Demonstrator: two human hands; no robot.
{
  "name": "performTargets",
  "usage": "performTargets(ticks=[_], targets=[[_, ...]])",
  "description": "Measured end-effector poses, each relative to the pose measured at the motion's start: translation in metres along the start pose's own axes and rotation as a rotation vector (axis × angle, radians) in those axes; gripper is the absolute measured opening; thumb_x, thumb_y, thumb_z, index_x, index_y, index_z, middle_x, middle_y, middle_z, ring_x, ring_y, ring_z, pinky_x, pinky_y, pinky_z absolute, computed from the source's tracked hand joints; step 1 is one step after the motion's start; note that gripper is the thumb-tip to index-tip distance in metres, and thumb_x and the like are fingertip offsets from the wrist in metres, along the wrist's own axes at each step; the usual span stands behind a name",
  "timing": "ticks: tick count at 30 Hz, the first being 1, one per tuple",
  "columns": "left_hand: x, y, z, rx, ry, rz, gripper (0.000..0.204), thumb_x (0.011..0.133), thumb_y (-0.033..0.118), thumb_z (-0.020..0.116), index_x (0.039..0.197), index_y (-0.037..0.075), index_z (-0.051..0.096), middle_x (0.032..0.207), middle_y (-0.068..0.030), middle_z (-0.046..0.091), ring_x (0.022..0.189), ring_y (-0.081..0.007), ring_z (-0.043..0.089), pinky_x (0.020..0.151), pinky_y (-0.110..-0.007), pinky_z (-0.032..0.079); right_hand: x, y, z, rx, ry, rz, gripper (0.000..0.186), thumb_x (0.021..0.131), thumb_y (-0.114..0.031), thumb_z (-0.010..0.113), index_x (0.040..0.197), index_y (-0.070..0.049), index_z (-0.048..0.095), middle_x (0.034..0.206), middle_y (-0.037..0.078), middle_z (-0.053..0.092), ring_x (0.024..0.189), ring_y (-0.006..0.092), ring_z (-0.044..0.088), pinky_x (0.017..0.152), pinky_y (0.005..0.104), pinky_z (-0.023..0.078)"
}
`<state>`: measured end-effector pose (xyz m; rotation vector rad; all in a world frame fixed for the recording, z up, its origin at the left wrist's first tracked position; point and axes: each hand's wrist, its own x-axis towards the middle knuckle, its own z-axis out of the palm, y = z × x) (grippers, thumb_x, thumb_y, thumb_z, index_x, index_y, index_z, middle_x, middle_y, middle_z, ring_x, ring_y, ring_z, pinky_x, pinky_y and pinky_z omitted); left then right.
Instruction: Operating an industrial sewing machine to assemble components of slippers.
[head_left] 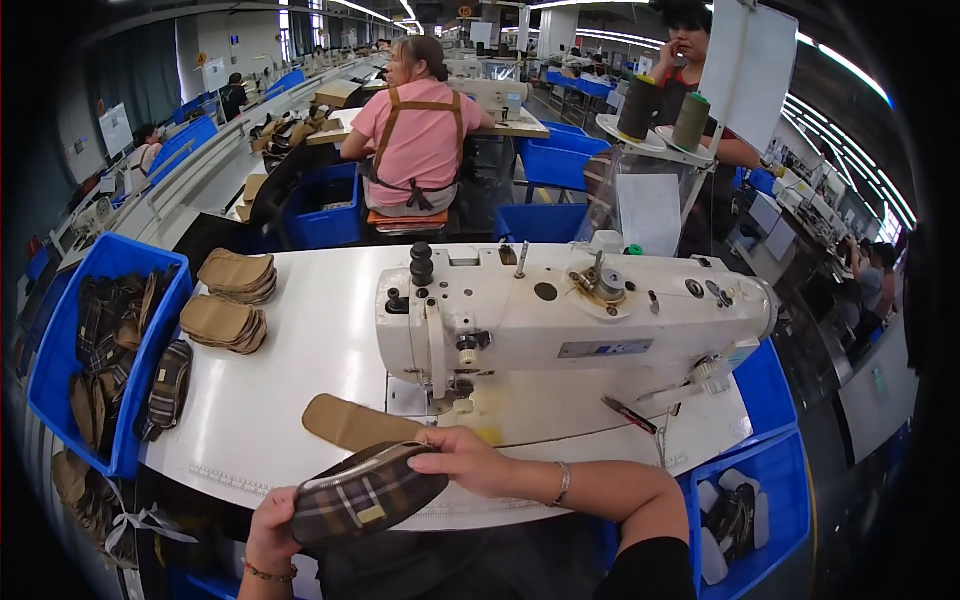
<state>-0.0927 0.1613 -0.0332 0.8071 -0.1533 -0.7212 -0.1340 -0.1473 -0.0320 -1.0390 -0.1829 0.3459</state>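
Note:
Between my two hands, over the table's front edge, I hold a dark plaid pouch with a zipper along its upper edge and a small light label. My left hand grips its left end. At its upper right end, my right hand pinches the edge with the thumb on top. Behind the pouch, a flat tan fabric piece with rounded ends lies on the white table, its near right part hidden by the pouch and my right hand. The white sewing machine stands just beyond, its needle area right of the tan piece.
Two stacks of tan pieces sit at the table's left, near another plaid pouch. A blue bin of plaid pieces stands further left. Small snips lie right of the needle area. Another blue bin is at lower right. Co-workers are beyond.

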Motion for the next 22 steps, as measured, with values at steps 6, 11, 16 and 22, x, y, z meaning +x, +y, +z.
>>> performTargets(ticks=[6,11,16,22], targets=[[-0.011,-0.023,-0.011,0.018,-0.185,-0.242,0.045,0.094,0.030,0.064,0.105,-0.014,0.065,0.110,-0.0220,0.070,0.097,-0.0294,0.070,0.087,-0.042,0.057,-0.001,-0.003,0.005,0.083,-0.059,0.065,0.014,0.099,-0.017,0.061,0.096,-0.003,0.061,0.097,-0.004,0.063,0.087,0.0016,0.054,0.078,0.0217,0.045],[-0.006,-0.031,0.022,0.163,-0.113,-0.201,0.041,0.094,0.029,0.068,0.109,-0.009,0.065,0.108,-0.0144,0.070,0.101,-0.0198,0.065,0.093,-0.032,0.050,0.000,-0.011,0.006,0.039,-0.090,0.071,0.020,0.101,-0.023,0.059,0.097,-0.004,0.063,0.091,-0.005,0.063,0.084,0.0010,0.055,0.076,0.0211,0.046],[-0.004,-0.049,0.007,0.318,0.095,0.045,0.025,0.092,0.019,0.072,0.101,-0.002,0.064,0.095,-0.0082,0.068,0.084,-0.0107,0.062,0.076,-0.027,0.051,0.001,-0.005,0.005,-0.027,-0.102,0.049,0.026,0.103,-0.027,0.057,0.098,-0.003,0.066,0.089,-0.004,0.065,0.081,0.0008,0.058,0.074,0.0197,0.048],[-0.002,-0.050,0.000,0.046,-0.434,-0.013,0.025,0.091,0.022,0.072,0.109,0.004,0.068,0.094,-0.0117,0.066,0.084,-0.0247,0.062,0.080,-0.041,0.050,-0.001,-0.007,0.002,0.057,-0.091,0.129,0.033,0.102,-0.034,0.058,0.100,-0.002,0.067,0.089,-0.003,0.067,0.078,0.0017,0.060,0.074,0.0185,0.050]])
